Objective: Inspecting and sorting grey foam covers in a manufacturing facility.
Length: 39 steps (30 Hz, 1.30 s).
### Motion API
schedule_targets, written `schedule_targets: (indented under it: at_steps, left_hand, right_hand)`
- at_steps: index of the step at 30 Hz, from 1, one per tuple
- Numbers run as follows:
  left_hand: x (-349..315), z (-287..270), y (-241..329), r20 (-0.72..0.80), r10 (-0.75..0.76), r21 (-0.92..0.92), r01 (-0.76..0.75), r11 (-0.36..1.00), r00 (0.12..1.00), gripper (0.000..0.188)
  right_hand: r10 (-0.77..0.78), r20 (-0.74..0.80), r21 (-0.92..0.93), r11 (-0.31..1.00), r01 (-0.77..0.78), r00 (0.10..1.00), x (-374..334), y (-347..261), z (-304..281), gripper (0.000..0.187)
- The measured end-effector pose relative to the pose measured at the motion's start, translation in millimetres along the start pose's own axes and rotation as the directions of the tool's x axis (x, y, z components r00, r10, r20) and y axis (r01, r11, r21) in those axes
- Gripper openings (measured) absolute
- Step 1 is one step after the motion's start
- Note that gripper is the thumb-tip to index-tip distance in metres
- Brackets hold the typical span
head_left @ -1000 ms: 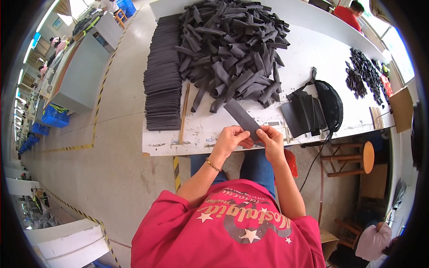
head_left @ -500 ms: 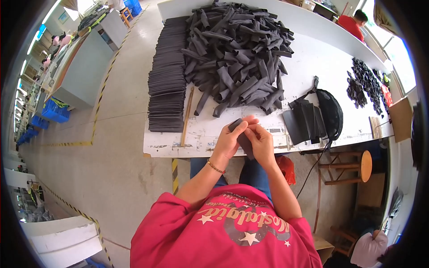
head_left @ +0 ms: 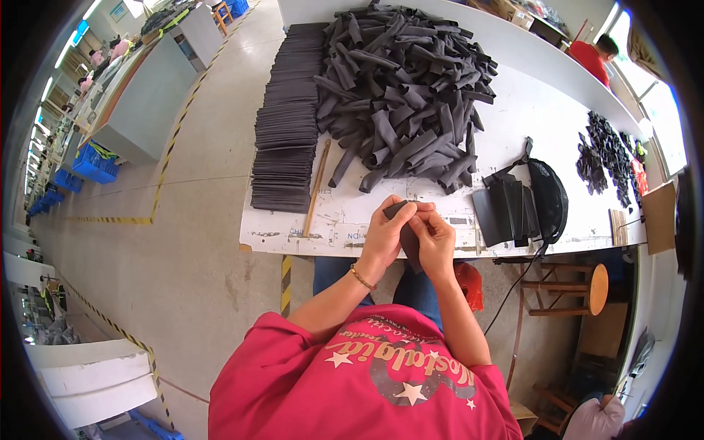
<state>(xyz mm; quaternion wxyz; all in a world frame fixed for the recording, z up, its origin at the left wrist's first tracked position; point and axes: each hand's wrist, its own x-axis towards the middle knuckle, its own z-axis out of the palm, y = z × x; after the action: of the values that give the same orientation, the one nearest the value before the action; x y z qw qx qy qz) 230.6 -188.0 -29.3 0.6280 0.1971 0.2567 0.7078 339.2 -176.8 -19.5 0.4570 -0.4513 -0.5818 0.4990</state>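
Observation:
A dark grey fabric strip (head_left: pixel 411 249) hangs between my hands at the table's front edge. My left hand (head_left: pixel 384 233) grips its upper left side between thumb and fingers. With thumb and fingertips, my right hand (head_left: pixel 435 239) pinches the strip's upper right side, touching the left fingertips. Beyond them lies a big loose heap of dark grey fabric tubes (head_left: pixel 411 88). To its left stretches a long neat row of flat dark pieces (head_left: pixel 284 147), with a thin wooden stick (head_left: pixel 317 189) beside it. The strip's top end is partly hidden by my fingers.
On the white table (head_left: pixel 543 95), flat dark panels (head_left: pixel 503 211) lie right of my hands beside a black mesh item with a strap (head_left: pixel 550 202). Small black pieces (head_left: pixel 603 158) are heaped farther right. A wooden stool (head_left: pixel 598 290) and red plastic bag (head_left: pixel 469 286) are below.
Both hands remain on the strip; my fingers have drawn closer together at its top end. The whole view has shifted slightly, moving the table items to the right.

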Motion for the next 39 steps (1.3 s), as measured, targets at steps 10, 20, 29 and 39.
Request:
schedule_targets:
  at_steps: [10, 20, 29, 39]
  left_hand:
    - [8, -8, 13, -0.078, 0.022, -0.12, -0.031, 0.992, 0.997, 0.013]
    - [26, -39, 32, -0.258, 0.174, -0.264, -0.243, 0.933, 0.95, 0.012]
    - [32, -25, 31, -0.295, 0.08, -0.23, -0.152, 0.961, 0.952, 0.014]
    - [99, -122, 71, -0.179, 0.604, 0.877, -0.152, 0.455, 0.776, 0.024]
  right_hand:
    - [0.02, 0.085, -0.064, 0.998, -0.014, 0.996, 6, 1, -1, 0.015]
    - [0.12, 0.067, -0.325, 0.941, -0.092, 0.99, -10, -1, -10, 0.018]
    - [0.204, 0.067, 0.048, 0.977, -0.208, 0.977, 6, 19, -38, 0.016]
    - [0.132, 0.004, -0.395, 0.911, -0.119, 0.991, 61, 86, -134, 0.015]
